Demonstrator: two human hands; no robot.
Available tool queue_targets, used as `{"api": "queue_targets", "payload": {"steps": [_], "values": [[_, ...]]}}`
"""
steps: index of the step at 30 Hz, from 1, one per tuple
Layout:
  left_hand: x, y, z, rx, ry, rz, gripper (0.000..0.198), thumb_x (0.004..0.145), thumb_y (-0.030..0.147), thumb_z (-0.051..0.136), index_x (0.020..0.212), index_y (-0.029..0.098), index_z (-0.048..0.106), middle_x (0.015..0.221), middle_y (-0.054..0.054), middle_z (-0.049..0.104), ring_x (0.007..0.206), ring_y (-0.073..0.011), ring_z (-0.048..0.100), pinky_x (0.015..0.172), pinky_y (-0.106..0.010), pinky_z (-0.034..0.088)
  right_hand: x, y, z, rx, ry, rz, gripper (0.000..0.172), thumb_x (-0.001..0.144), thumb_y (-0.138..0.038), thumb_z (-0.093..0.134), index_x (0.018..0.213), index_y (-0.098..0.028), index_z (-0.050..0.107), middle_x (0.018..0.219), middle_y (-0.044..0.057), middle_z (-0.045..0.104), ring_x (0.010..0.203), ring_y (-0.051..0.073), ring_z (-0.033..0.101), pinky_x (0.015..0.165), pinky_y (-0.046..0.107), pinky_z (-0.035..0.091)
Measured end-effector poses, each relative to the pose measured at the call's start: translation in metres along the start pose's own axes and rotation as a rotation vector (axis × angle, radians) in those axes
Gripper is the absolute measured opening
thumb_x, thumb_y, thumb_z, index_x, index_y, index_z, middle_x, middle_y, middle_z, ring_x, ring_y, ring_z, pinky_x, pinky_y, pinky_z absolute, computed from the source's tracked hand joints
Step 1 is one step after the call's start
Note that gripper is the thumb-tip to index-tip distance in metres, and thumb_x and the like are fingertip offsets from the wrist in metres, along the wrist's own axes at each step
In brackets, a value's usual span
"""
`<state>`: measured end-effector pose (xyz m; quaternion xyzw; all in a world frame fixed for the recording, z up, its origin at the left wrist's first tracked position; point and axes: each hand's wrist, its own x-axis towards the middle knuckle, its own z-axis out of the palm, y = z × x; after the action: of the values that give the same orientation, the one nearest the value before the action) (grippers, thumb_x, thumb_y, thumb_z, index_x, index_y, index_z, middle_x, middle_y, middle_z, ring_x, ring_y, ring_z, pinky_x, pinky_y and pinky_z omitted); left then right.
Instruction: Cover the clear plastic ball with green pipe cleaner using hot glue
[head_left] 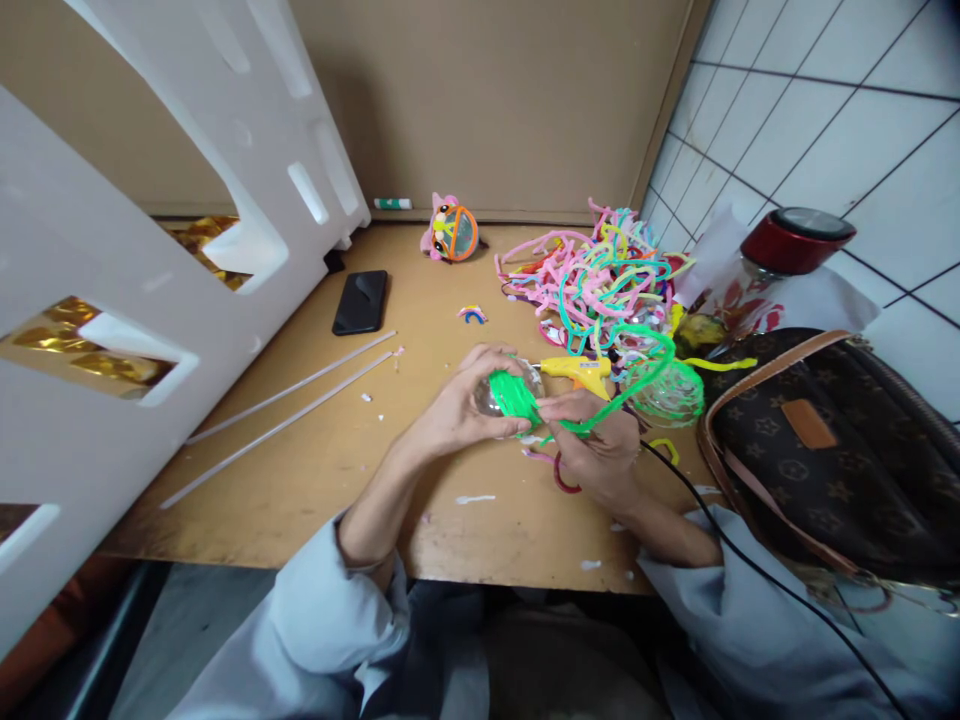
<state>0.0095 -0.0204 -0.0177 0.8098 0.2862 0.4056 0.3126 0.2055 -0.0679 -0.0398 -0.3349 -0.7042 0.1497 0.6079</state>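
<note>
My left hand is wrapped round a clear ball whose front is covered with bright green fuzzy strands. Between the fingers of my right hand is a green pipe cleaner, pinched against the ball's right side. Its long free end curves up and right past my knuckles. Just behind my hands lies a yellow glue gun, its tip close to the ball. Another clear ball, with pale green strands, rests right of my right hand.
A heap of coloured pipe cleaners lies at the back right. A handbag and red-lidded bottle stand on the right. Further left are a phone, two thin sticks and a white plastic crate. A decorated ball sits behind.
</note>
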Motion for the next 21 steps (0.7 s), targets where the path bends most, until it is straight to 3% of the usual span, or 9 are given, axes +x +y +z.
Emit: {"api": "queue_targets", "payload": {"steps": [7,16,21], "values": [[0.000,0.000,0.000,0.004,0.001,-0.041,0.046,0.072,0.038,0.084,0.108,0.022,0.060,0.128,-0.012,0.057,0.130,-0.0301,0.051,0.108,-0.050,0.042,0.001,-0.006,0.000,-0.154,-0.018,0.017,0.012,0.087,-0.016,0.060,0.087,-0.024,0.070,0.078,0.000,0.073,0.071,0.016,0.069,0.068,0.029,0.057],[0.000,0.004,0.000,0.011,-0.013,-0.037,0.045,0.072,0.036,0.083,0.109,0.023,0.060,0.123,-0.011,0.061,0.130,-0.0291,0.051,0.109,-0.049,0.042,0.005,0.003,-0.003,-0.279,-0.096,-0.235,0.021,0.092,-0.012,0.053,0.101,-0.023,0.069,0.104,0.006,0.072,0.097,0.018,0.069,0.085,0.035,0.058],[0.000,0.005,0.000,0.012,-0.010,-0.037,0.046,0.072,0.035,0.083,0.109,0.022,0.060,0.126,-0.012,0.058,0.129,-0.0294,0.052,0.109,-0.050,0.042,0.009,0.005,-0.002,-0.327,-0.115,-0.340,0.020,0.092,-0.015,0.053,0.097,-0.024,0.069,0.100,0.003,0.077,0.095,0.019,0.071,0.086,0.038,0.056]]}}
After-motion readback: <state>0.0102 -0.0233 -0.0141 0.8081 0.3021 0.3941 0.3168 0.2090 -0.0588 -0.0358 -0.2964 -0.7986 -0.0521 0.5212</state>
